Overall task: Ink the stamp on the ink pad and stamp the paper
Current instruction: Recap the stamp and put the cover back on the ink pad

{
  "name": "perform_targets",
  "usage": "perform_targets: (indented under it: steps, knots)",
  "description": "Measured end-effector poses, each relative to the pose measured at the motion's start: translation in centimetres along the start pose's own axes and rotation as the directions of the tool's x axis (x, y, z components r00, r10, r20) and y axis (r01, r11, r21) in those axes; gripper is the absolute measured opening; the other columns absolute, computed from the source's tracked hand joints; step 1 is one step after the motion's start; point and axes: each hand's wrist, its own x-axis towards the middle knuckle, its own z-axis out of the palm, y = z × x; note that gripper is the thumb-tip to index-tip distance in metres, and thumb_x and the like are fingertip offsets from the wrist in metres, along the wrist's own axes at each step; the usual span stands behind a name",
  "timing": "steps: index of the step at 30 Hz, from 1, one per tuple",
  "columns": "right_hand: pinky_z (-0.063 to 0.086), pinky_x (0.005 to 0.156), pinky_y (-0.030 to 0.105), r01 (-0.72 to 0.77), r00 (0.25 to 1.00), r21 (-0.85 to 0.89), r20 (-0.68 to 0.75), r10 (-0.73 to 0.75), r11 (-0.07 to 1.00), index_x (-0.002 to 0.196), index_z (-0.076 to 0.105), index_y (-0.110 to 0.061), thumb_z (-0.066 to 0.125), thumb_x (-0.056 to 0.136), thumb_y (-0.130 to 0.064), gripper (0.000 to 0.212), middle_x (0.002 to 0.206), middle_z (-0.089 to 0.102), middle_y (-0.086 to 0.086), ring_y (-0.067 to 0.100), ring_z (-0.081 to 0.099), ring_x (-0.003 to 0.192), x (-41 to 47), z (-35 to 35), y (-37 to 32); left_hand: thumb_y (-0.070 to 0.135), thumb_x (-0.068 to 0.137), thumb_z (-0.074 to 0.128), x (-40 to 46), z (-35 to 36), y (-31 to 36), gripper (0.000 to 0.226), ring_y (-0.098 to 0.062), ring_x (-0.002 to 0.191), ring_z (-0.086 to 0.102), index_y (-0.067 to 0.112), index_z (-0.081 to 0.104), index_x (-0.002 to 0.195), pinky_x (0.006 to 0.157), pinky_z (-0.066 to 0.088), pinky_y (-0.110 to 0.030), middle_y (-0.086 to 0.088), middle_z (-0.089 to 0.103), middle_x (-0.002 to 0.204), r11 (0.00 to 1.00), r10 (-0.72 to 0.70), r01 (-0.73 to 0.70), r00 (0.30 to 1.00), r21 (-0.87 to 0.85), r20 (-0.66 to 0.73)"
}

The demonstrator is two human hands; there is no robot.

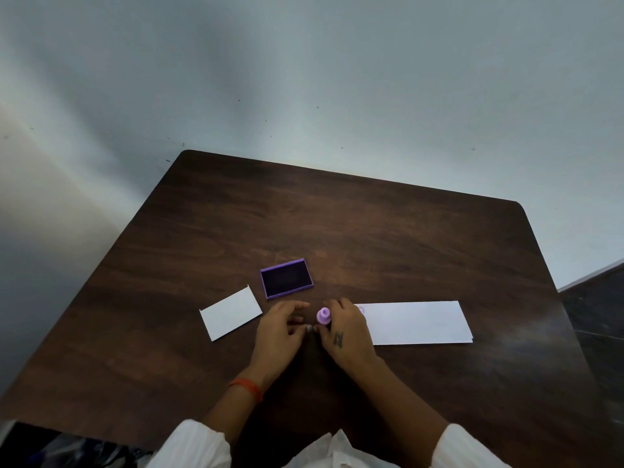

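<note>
Dark brown wood grain covers the table (pixel 371 231), the biggest thing before us, set against a pale grey wall (pixel 304 62). On its right side lies a long white paper (pixel 418 322), flat, with a faint round mark near its left end, partly behind our right hand. To the left lies a smaller white card (pixel 231 314), turned at a slant and well apart from the long sheet. Between the two and a little farther from us sits the ink pad (pixel 286 278), a purple tray with a dark inked face, uncovered and flat on the table.

Our white sleeves (pixel 196 444) show at the bottom edge, and both forearms reach forward, meeting near the middle of the table. An orange thread band (pixel 246 388) circles the left wrist.

Our left hand (pixel 280 329) rests palm down with fingers loosely curled, gripping nothing, its thumb tip almost meeting the right thumb. Our right hand (pixel 341 329), with a small dark mark on its back, curls around the stamp (pixel 323 315) and holds it from the right side.

That stamp is a small lilac piece with a round knob on top, upright between our hands, just left of the paper's end and near the ink pad. Whether its base touches the table we cannot tell.
</note>
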Motion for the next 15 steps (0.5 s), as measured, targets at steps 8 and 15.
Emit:
perform_targets:
  steps: [8, 15]
  knots:
    - [0.035, 0.092, 0.023, 0.187, 0.967, 0.016, -0.181, -0.181, 0.982, 0.121, 0.053, -0.017, 0.069, 0.077, -0.026, 0.047, 0.123, 0.061, 0.008, 0.021, 0.056, 0.112, 0.1, 0.4, -2.0, 0.006, 0.077, 0.068, 0.2, -2.3, -0.3, 0.036, -0.007, 0.097, 0.056, 0.023, 0.06, 0.108, 0.079, 0.041, -0.012, 0.003, 0.061, 0.112, 0.996, 0.09, -0.082, 0.955, 0.041, -0.282]
    - [0.034, 0.095, 0.022, 0.281, 0.959, -0.005, -0.038, -0.281, 0.96, 0.125, 0.048, -0.018, 0.065, 0.081, -0.025, 0.047, 0.129, 0.053, 0.006, 0.017, 0.049, 0.119, 1.4, 2.0, -4.3, 0.009, 0.083, 0.062, 0.2, -5.2, -2.3, 0.037, -0.02, 0.123, 0.044, 0.023, 0.057, 0.116, 0.097, 0.038, -0.035, -0.003, 0.05, 0.132, 0.985, -0.095, 0.155, 0.851, 0.075, -0.517]
